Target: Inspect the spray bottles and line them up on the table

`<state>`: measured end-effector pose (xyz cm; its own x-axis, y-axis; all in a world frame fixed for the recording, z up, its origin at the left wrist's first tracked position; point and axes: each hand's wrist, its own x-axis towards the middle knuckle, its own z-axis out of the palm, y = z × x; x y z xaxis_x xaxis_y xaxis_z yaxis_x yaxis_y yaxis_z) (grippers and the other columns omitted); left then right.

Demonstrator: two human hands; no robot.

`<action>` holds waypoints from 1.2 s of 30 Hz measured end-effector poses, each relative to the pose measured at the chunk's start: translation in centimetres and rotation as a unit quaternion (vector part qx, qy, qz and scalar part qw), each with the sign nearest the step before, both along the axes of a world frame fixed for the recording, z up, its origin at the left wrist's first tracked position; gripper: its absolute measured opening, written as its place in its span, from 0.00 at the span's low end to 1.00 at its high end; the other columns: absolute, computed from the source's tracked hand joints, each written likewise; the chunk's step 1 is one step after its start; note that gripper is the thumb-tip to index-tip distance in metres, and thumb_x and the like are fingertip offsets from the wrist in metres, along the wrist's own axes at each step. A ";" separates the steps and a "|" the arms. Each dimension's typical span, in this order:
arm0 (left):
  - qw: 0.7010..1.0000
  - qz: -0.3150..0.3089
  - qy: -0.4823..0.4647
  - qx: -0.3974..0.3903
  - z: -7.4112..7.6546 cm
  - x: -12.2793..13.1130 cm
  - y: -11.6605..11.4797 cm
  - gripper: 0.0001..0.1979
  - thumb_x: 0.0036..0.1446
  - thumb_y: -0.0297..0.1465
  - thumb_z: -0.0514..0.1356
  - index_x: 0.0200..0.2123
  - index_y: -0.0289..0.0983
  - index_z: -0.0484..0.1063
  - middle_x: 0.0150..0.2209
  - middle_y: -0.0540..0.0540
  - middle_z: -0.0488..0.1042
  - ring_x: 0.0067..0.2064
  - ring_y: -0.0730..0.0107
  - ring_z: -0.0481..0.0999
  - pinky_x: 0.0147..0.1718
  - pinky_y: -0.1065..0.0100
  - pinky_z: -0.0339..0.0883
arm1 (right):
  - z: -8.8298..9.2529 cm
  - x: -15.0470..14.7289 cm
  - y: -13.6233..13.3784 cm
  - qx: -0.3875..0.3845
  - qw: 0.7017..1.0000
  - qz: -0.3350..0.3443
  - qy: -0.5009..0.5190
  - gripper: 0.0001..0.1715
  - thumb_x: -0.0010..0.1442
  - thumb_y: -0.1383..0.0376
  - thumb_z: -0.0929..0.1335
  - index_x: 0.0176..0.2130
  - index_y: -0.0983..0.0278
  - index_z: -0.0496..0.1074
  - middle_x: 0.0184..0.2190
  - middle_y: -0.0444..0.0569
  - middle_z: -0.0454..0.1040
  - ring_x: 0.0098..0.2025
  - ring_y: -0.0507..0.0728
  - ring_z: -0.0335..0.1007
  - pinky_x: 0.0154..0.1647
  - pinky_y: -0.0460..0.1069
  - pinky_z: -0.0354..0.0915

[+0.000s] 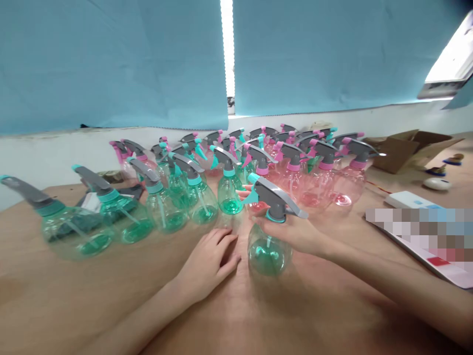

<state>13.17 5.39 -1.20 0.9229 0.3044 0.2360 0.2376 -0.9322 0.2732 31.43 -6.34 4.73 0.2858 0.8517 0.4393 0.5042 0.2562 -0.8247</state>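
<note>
My right hand point(284, 231) is wrapped round the neck of a clear green spray bottle point(269, 256) with a grey and turquoise trigger head. The bottle stands about upright near the middle of the table, its nozzle pointing left and away. Some of my right fingers pass behind the trigger and are partly hidden. To the left, my left hand point(210, 261) rests on the table, palm down and fingers stretched, holding nothing. Just beyond it are another green spray bottle point(230, 195) and one more green spray bottle point(202, 204).
Several green spray bottles point(166, 209) line the left, and several pink spray bottles point(318, 185) stand at back right. Right of them are a cardboard box point(402, 150), a white mouse-shaped object point(437, 184) and a partly blurred flat item point(417, 251). Blue curtains point(111, 64) hang behind the wooden table point(155, 291).
</note>
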 end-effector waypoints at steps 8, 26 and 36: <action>1.000 0.001 -0.005 -0.004 0.0 -0.1 -0.1 0.17 0.63 0.37 0.55 0.53 0.40 0.68 0.55 0.40 0.69 0.56 0.52 0.68 0.54 0.52 0.62 | -0.2 -0.1 0.0 -0.008 0.999 0.030 0.031 0.22 0.55 0.66 0.66 0.50 0.57 0.69 0.39 0.46 0.78 0.41 0.58 0.75 0.39 0.53 0.72; 1.000 -0.005 0.003 -0.001 0.0 -0.2 0.0 0.17 0.63 0.36 0.56 0.55 0.39 0.67 0.56 0.39 0.68 0.57 0.53 0.66 0.55 0.52 0.61 | -0.5 0.2 0.0 -0.026 0.999 0.014 0.015 0.04 0.56 0.62 0.66 0.30 0.59 0.68 0.29 0.45 0.74 0.37 0.58 0.74 0.37 0.54 0.70; 1.000 -0.011 0.010 0.003 -0.2 -0.3 0.1 0.18 0.65 0.35 0.55 0.56 0.38 0.66 0.56 0.39 0.67 0.57 0.54 0.66 0.55 0.53 0.61 | -0.7 0.1 0.0 -0.026 0.998 0.029 0.041 0.02 0.55 0.64 0.66 0.30 0.60 0.67 0.30 0.45 0.74 0.35 0.57 0.74 0.36 0.52 0.69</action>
